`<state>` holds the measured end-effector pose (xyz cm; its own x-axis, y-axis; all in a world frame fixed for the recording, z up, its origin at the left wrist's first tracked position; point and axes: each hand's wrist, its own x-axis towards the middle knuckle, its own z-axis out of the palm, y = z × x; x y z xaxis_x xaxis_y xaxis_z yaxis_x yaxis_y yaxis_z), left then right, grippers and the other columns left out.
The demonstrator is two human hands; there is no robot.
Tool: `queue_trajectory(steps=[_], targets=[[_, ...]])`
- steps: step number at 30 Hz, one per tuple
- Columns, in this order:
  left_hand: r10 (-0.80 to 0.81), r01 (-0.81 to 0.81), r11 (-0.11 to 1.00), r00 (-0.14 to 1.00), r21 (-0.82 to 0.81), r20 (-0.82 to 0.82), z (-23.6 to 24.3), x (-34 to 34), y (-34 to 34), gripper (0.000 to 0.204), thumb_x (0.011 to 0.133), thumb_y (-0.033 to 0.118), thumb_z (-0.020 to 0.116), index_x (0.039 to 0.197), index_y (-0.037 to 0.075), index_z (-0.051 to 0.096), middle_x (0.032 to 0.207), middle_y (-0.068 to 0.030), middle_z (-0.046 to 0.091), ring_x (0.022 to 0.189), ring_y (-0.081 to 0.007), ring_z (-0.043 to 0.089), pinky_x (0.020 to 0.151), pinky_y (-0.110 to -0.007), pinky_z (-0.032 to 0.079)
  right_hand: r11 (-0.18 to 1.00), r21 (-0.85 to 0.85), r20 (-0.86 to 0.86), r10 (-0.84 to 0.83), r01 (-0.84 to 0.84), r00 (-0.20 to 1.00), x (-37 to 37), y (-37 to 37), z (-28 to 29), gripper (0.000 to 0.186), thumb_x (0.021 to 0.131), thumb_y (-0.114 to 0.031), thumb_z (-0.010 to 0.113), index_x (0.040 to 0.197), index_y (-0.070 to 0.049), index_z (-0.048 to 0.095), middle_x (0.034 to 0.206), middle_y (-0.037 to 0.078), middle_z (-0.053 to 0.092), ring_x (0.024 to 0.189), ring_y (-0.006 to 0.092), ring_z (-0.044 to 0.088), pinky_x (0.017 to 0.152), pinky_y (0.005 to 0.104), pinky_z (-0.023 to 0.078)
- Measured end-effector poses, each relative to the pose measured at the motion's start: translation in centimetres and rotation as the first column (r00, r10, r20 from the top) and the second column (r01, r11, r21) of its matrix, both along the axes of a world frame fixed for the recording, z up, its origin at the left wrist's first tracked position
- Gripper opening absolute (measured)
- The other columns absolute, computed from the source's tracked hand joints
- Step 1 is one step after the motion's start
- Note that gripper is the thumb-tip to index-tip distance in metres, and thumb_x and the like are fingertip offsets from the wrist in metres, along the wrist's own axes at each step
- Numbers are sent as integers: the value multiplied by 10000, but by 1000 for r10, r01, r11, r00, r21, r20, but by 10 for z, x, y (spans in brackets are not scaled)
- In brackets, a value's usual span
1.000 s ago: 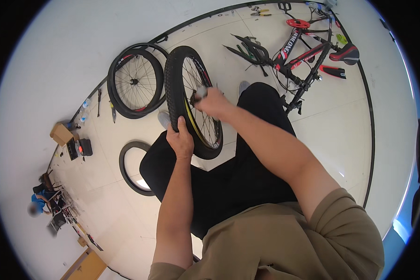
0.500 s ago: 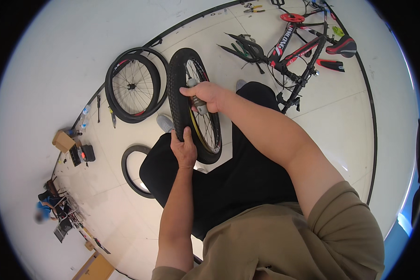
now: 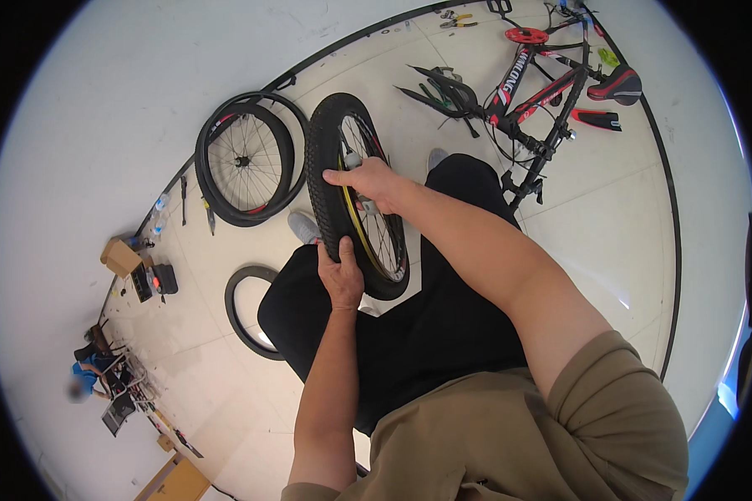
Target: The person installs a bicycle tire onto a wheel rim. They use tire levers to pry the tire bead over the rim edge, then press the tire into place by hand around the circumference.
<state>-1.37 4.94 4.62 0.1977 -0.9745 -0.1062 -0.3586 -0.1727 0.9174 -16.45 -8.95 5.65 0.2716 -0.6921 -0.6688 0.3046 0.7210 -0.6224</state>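
Observation:
A bicycle wheel with a black knobbly tyre stands tilted between my knees, a yellow strip showing along its inner side. My left hand grips the tyre low on the near side, thumb up along the tread. Over the spokes, my right hand is wrapped round a grey cylinder that looks like a handheld air pump. The right thumb reaches across and presses on the tyre. The pump's two ends show above and below the hand, its middle is covered. Its upper end lies by the rim near the valve.
Another wheel with a loose tyre round it lies at the far left. A separate tyre rests by my left knee. The bicycle frame lies at the far right, with pliers beyond. An open box and a seated person are at left.
The whole view has shifted slightly. My right hand has slid over the pump, so less of its body shows. The left hand keeps its grip on the tyre.

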Motion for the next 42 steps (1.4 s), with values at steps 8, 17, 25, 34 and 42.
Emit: queue_trajectory(steps=[8,17,25,34,42], targets=[[35,-35,999,999,30,-18,7,1,1,354,1015,288,657,1182,-19,601,1033,-71,662,908,-151,580,827,-302,489,998,-49,96,31,-26,995,-1,5,-1,319,860,-294,828,1023,-45,715,941,60,711,756,171,637,561,300,480],[128,-129,992,990,6,50,15,-5,11,331,1001,260,671,1137,-33,600,988,-98,684,868,-170,613,790,-322,508,995,-86,126,62,-52,990,1,14,14,346,870,-299,819,1075,-42,709,1050,68,701,902,179,634,677,359,504],[120,-112,941,993,318,-6,-3,13,3,365,897,167,721,1176,-5,561,1012,-97,667,886,-203,647,770,-332,509,974,-206,-54,82,-92,995,14,21,6,371,833,-246,829,1031,42,704,822,85,688,567,167,584,445,308,449],[428,-416,901,802,125,-416,48,13,-46,569,929,36,616,1461,-53,436,1196,-127,645,975,-187,630,843,-298,509,973,-71,-86,213,-219,973,26,52,9,353,796,-257,865,993,-18,696,802,35,645,571,142,555,503,320,467],[187,-186,982,980,-23,67,27,10,-66,489,999,364,672,1214,-72,617,1057,-126,692,920,-191,629,841,-326,512,961,-47,-95,268,-273,959,29,58,5,304,772,-202,866,945,-20,695,806,49,657,626,145,580,493,310,472]])
